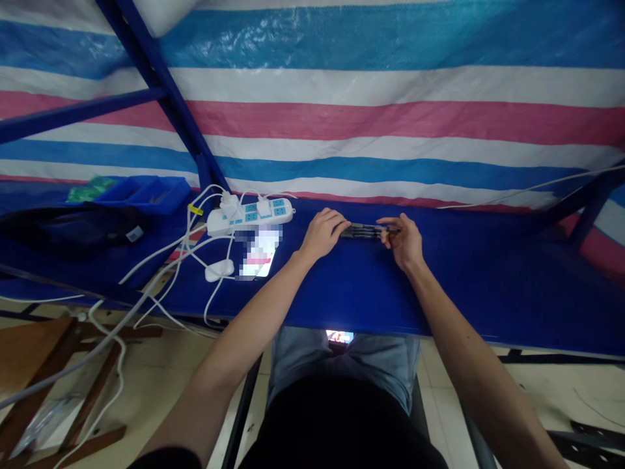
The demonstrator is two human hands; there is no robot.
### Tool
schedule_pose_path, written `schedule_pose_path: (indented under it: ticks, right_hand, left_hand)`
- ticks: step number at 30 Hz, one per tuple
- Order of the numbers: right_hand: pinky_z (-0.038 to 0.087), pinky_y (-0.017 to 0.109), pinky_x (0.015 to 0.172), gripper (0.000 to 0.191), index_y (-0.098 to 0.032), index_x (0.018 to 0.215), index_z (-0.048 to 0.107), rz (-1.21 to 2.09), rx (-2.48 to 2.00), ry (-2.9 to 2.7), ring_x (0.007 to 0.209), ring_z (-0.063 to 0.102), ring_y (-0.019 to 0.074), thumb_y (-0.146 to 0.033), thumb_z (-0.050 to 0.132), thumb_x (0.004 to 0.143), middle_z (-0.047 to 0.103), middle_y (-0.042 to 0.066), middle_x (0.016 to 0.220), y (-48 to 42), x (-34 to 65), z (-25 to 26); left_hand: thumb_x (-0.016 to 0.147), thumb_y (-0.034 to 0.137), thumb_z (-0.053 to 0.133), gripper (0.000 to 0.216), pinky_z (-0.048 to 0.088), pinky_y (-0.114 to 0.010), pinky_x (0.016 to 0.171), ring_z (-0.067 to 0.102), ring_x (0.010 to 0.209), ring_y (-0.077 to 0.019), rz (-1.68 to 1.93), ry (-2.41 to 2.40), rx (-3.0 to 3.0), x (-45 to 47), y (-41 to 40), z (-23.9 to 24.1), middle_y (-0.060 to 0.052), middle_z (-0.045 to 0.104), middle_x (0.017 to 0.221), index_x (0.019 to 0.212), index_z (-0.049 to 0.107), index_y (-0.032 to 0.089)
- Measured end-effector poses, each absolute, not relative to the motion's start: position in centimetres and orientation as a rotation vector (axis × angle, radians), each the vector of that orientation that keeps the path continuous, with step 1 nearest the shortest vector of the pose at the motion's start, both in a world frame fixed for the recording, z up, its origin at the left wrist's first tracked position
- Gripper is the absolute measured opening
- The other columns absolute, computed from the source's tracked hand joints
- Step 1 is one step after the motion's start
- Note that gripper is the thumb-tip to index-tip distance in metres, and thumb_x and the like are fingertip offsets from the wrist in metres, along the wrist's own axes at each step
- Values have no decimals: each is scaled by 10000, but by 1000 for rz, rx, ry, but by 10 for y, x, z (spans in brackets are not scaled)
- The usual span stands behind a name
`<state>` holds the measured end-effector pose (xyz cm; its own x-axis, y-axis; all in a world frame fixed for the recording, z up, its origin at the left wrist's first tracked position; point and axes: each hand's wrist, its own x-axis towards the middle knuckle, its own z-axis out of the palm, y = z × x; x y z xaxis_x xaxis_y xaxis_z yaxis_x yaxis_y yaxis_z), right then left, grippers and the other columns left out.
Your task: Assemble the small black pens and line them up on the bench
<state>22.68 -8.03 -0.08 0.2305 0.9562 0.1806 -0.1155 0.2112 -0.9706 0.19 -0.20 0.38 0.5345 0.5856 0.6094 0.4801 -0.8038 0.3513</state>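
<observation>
Head view: left hand and right hand tight around ends of dark slim bundle, details indistinct.

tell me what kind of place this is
Probably a makeshift workshop bench: a blue-covered table in front of a striped plastic tarp and a blue metal frame, a white power strip with trailing cables, and a blue bin. The left hand and right hand hold a dark slim part.
</observation>
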Motion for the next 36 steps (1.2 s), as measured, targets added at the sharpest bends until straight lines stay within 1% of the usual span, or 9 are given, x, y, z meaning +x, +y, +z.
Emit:
schedule_pose_path:
  ticks: [5,12,16,20,22,25,29,33,36]
  right_hand:
    - [341,300,461,551,-197,959,747,1329,-800,-893,422,400,118,-672,469,948,585,15,590,-81,233,4]
    - [304,253,431,421,-228,804,669,1358,-724,-887,415,272,77,-606,599,975,384,-57,536,-83,230,4]
    - [331,262,452,469,-230,837,682,1367,-718,-875,440,314,89,-663,565,971,427,-41,560,-83,230,4]
    - [296,261,452,389,-225,790,673,1396,-690,-900,435,278,80,-592,688,918,404,-55,537,-84,231,3]
    - [293,270,452,413,-227,810,680,1375,-713,-918,428,282,85,-624,663,919,409,-55,537,-84,232,3]
    - [332,293,470,509,-225,909,710,1268,-801,-957,433,342,102,-711,560,931,479,-37,564,-81,232,0]
    - [388,292,518,377,-228,1022,696,930,-998,-1090,515,492,130,-563,725,851,621,-19,666,-73,233,-9]
    - [508,329,644,290,-219,947,691,446,-1253,-1186,662,612,175,-475,749,823,705,18,779,-67,235,-20]
    - [555,378,738,288,-197,898,757,201,-1395,-1218,735,651,204,-477,724,842,747,69,884,-62,237,-25]
  left_hand:
    - [1110,408,389,414,474,-410,990,616,977,-211,1064,923,2623,1,-1,3,-60,710,1026,952,702,187]
    - [1108,403,399,392,468,-397,959,605,981,-211,990,910,2636,2,-3,5,-60,708,1042,947,687,192]
    - [1110,397,392,406,465,-392,955,602,978,-210,985,912,2632,2,-3,4,-60,706,1039,928,690,191]
    - [1103,404,415,384,468,-397,955,607,979,-215,1002,904,2627,2,-2,3,-62,708,1032,956,699,192]
    - [1099,400,432,372,472,-398,956,611,975,-215,1008,901,2626,2,-1,2,-62,710,1030,952,703,191]
    - [1087,391,475,334,478,-399,968,617,975,-212,1049,910,2614,2,0,1,-55,716,1037,961,715,196]
    - [1042,386,582,236,501,-391,938,629,966,-216,1156,964,2569,1,4,-1,-44,727,1004,1010,743,216]
    - [1013,376,640,196,534,-372,878,665,901,-206,1159,1048,2453,0,8,-5,-37,739,919,1034,778,238]
    - [1024,338,625,203,549,-384,899,690,916,-208,1167,1085,2384,1,11,-6,-48,765,965,1105,784,241]
